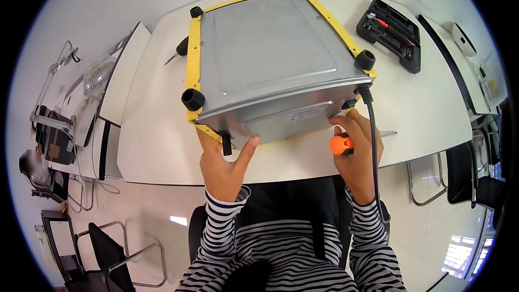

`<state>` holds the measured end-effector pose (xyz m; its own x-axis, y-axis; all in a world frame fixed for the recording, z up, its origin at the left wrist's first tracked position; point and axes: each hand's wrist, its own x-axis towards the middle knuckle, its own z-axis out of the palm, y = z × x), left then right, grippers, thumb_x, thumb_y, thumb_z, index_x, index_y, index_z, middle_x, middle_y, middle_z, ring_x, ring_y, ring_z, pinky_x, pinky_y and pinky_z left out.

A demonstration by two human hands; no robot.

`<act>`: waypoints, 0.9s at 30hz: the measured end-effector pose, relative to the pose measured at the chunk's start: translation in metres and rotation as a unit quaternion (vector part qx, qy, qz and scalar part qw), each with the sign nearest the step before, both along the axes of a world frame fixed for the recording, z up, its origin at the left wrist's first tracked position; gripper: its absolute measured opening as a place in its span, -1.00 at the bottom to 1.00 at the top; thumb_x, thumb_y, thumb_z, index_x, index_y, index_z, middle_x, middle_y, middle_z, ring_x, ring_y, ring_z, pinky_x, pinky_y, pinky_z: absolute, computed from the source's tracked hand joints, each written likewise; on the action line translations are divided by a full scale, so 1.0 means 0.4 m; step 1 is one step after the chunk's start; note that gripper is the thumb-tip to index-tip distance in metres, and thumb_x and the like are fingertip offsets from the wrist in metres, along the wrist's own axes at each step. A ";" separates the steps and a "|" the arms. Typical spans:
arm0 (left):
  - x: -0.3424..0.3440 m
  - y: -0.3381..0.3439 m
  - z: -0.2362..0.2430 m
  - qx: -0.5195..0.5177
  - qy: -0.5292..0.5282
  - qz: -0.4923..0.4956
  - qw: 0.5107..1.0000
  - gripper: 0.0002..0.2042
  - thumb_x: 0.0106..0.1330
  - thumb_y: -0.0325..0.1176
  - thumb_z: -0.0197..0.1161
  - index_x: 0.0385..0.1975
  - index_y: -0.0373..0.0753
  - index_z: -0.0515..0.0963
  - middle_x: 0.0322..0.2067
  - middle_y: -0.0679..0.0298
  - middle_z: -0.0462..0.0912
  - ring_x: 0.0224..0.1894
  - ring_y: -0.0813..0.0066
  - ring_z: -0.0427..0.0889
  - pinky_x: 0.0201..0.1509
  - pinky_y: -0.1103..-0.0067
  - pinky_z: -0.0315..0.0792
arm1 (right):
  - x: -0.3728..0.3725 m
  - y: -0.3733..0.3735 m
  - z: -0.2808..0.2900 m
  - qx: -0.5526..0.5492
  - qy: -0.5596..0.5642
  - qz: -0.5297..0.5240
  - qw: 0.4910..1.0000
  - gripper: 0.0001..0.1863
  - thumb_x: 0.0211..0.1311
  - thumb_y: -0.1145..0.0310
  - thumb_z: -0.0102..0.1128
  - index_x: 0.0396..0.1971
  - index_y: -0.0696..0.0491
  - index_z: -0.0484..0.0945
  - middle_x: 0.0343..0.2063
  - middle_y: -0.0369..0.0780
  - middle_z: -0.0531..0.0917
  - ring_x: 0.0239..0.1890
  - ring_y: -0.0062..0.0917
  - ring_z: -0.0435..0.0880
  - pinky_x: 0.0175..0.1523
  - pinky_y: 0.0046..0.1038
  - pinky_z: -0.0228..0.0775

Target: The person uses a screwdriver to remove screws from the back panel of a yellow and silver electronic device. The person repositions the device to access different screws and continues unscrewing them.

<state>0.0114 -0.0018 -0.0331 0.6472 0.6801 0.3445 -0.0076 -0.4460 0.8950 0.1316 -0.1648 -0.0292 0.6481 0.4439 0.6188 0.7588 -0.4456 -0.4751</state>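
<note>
Head view shows the metal box (265, 43) feet-up at the table (157, 146), perhaps resting on it. Left hand (224, 170) grips its near-left corner; right hand (358, 157), clasping an orange-ended screwdriver (341, 144), steadies it. Best keep the cord (373, 130) clear.

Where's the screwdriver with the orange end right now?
In the head view, the orange-ended screwdriver is in the right hand, next to the black cord, below the metal box's near right corner.

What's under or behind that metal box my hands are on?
The white table extends beneath the metal box; a black-handled tool shows past its left edge. Anything else under or behind is covered by the box.
</note>
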 end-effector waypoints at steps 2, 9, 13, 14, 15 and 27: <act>-0.003 -0.005 -0.003 -0.007 0.018 0.001 1.000 -0.24 -0.03 -0.44 0.23 0.11 -0.39 -0.13 0.02 0.04 0.14 0.05 0.32 0.19 0.09 0.50 0.10 | -0.004 -0.004 0.001 -0.008 0.016 0.001 1.000 -0.61 -0.50 0.64 0.09 -0.45 0.05 0.46 -0.59 -0.29 0.46 -0.45 -0.41 0.43 -0.33 -0.46 0.21; -0.097 -0.041 -0.030 0.114 0.015 -0.021 0.993 -0.30 0.01 -0.48 0.14 0.10 -0.46 -0.13 -0.03 -0.12 0.24 0.02 0.14 0.28 0.08 0.46 0.13 | -0.087 -0.055 0.015 -0.111 -0.084 0.042 0.989 -0.68 -0.37 0.55 0.15 -0.41 0.14 0.47 -0.22 -0.05 0.48 -0.33 -0.33 0.49 -0.26 -0.42 0.29; -0.177 -0.108 -0.058 0.067 -0.038 -0.051 0.996 -0.61 0.07 -0.44 0.06 -0.11 -0.49 0.24 -0.20 -0.06 0.42 -0.11 0.20 0.41 -0.01 0.48 0.23 | -0.189 -0.054 -0.005 -0.069 -0.131 0.178 0.973 -0.85 -0.20 0.47 0.13 -0.50 0.01 0.46 -0.39 -0.17 0.55 -0.34 -0.49 0.53 -0.16 -0.48 0.30; -0.184 -0.120 -0.052 0.021 -0.021 -0.089 0.996 -0.70 0.11 -0.40 0.01 -0.23 -0.51 0.34 -0.27 -0.03 0.47 -0.18 0.23 0.45 -0.07 0.50 0.28 | -0.210 -0.056 -0.007 -0.068 -0.142 0.223 0.962 -0.88 -0.15 0.42 0.12 -0.50 -0.05 0.46 -0.41 -0.23 0.56 -0.33 -0.55 0.53 -0.15 -0.49 0.30; -0.183 -0.125 -0.050 -0.066 0.005 -0.179 0.982 -0.72 0.14 -0.39 -0.02 -0.26 -0.50 0.37 -0.29 -0.01 0.48 -0.21 0.26 0.46 -0.08 0.51 0.29 | -0.230 -0.063 -0.014 -0.050 -0.159 0.258 0.952 -0.85 -0.19 0.41 0.16 -0.52 -0.10 0.45 -0.41 -0.27 0.56 -0.34 -0.55 0.53 -0.14 -0.49 0.27; -0.181 -0.147 -0.083 -0.476 0.067 -0.358 0.800 -0.72 0.15 -0.52 0.03 -0.13 -0.44 0.32 -0.22 0.13 0.46 -0.15 0.46 0.46 -0.05 0.60 0.33 | -0.323 -0.116 -0.179 0.000 -0.186 0.253 0.949 -0.80 -0.02 0.21 -0.03 -0.34 -0.24 0.48 -0.19 -0.40 0.43 -0.06 -0.58 0.31 0.05 -0.42 0.11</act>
<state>-0.0609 -0.0607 -0.0663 0.9764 0.0308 -0.2137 0.1677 0.5150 0.8406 0.0022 -0.2110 -0.1009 0.0885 0.6406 0.7627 0.9910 0.0208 -0.1325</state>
